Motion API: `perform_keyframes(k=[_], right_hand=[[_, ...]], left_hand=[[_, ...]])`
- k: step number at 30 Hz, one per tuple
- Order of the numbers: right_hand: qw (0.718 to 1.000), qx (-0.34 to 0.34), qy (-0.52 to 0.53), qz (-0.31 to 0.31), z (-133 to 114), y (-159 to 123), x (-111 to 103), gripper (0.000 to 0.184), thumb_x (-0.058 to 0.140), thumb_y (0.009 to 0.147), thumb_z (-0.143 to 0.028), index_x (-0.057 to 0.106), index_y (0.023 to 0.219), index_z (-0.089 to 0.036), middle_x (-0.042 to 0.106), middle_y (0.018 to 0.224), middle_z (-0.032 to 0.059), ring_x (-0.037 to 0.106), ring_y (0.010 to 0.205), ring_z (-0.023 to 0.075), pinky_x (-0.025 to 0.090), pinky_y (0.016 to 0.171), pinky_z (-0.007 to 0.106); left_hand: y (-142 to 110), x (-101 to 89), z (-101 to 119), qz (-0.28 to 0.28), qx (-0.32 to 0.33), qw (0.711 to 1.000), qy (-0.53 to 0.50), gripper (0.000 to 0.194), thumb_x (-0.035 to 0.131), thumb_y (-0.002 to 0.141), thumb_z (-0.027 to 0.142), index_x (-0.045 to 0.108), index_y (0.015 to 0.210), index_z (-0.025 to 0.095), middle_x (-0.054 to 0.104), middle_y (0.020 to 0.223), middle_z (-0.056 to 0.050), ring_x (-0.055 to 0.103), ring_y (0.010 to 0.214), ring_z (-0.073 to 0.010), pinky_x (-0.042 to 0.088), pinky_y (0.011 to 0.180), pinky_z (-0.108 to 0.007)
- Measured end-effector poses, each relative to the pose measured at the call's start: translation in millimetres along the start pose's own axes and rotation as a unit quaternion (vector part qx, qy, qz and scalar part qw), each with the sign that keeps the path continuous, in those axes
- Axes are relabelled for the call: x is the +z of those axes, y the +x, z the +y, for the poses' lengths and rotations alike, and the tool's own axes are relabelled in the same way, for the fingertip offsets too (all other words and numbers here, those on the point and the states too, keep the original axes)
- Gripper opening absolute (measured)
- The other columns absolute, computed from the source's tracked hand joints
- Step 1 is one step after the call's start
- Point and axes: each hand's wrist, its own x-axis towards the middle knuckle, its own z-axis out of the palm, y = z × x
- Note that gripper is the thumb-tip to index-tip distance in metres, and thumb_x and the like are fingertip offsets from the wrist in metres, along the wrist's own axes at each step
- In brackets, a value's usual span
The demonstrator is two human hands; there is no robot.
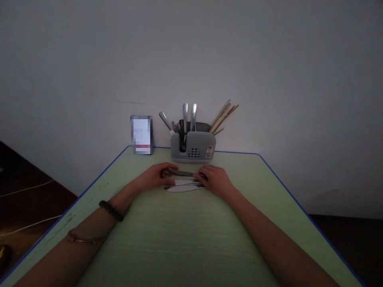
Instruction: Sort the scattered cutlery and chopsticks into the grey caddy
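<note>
A slim metal table knife [184, 173] lies crosswise between my two hands just in front of the cutlery holder. My left hand [155, 175] has its fingers curled round the knife's left end. At the other end, the thumb and fingers of my right hand [215, 180] close on it. Two more table knives lie on the table nearer to me, a middle knife [184, 182] and a front knife [182, 188], blades to the left. My right hand partly covers their right ends, and my left thumb is by the middle one.
A grey cutlery holder [201, 144] stands at the back against the wall, with spoon or fork handles [185, 113] and wooden chopsticks [224, 115] in it. Left of it, a phone [142, 134] with a lit screen leans upright. Blue edging [287, 194] borders the green table [179, 239].
</note>
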Motion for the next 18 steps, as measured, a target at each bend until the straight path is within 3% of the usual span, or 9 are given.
perform_keyframes(k=[5, 10, 15, 18], right_hand=[[1.0, -0.006, -0.017, -0.005, 2.2, -0.3, 0.3, 0.031, 0.044, 0.093, -0.041, 0.062, 0.082, -0.018, 0.067, 0.082, 0.0045, 0.058, 0.077, 0.0149, 0.035, 0.066, 0.026], [0.997, 0.052, -0.037, -0.033, -5.5, 4.3, -8.7, 0.041, 0.042, 0.089, -0.054, 0.064, 0.082, -0.02, 0.068, 0.082, 0.0055, 0.061, 0.077, 0.017, 0.035, 0.063, 0.026], [0.979, 0.171, -0.026, -0.107, -7.0, 11.4, -48.2, 0.057, 0.042, 0.078, -0.071, 0.064, 0.071, -0.019, 0.066, 0.069, 0.0087, 0.061, 0.067, 0.0206, 0.037, 0.056, 0.027], [0.972, 0.143, 0.151, -0.105, 3.2, 11.0, -76.5, 0.047, 0.049, 0.079, -0.063, 0.064, 0.074, -0.018, 0.065, 0.067, 0.0051, 0.058, 0.057, 0.0147, 0.038, 0.052, 0.025]], left_hand=[[-0.9, 7.2, 6.9, 0.016, 0.083, 0.992, 0.095, 0.056, 0.073, 0.066, 0.044, 0.06, 0.114, 0.02, 0.063, 0.114, -0.007, 0.058, 0.103, -0.0228, 0.045, 0.09, -0.035], [3.4, 11.3, 7.9, 0.088, 0.122, 0.977, 0.15, 0.027, 0.054, 0.085, 0.038, 0.069, 0.096, 0.019, 0.068, 0.084, -0.005, 0.06, 0.082, -0.0182, 0.046, 0.077, -0.029], [4.2, 7.8, 8.8, 0.186, 0.122, 0.969, 0.109, 0.024, 0.054, 0.084, 0.036, 0.069, 0.085, 0.017, 0.068, 0.077, -0.003, 0.059, 0.072, -0.0156, 0.045, 0.068, -0.026], [4.5, 6.8, 9.9, 0.237, 0.091, 0.965, 0.072, 0.027, 0.052, 0.083, 0.039, 0.066, 0.08, 0.016, 0.067, 0.074, -0.002, 0.059, 0.071, -0.0159, 0.045, 0.066, -0.025]])
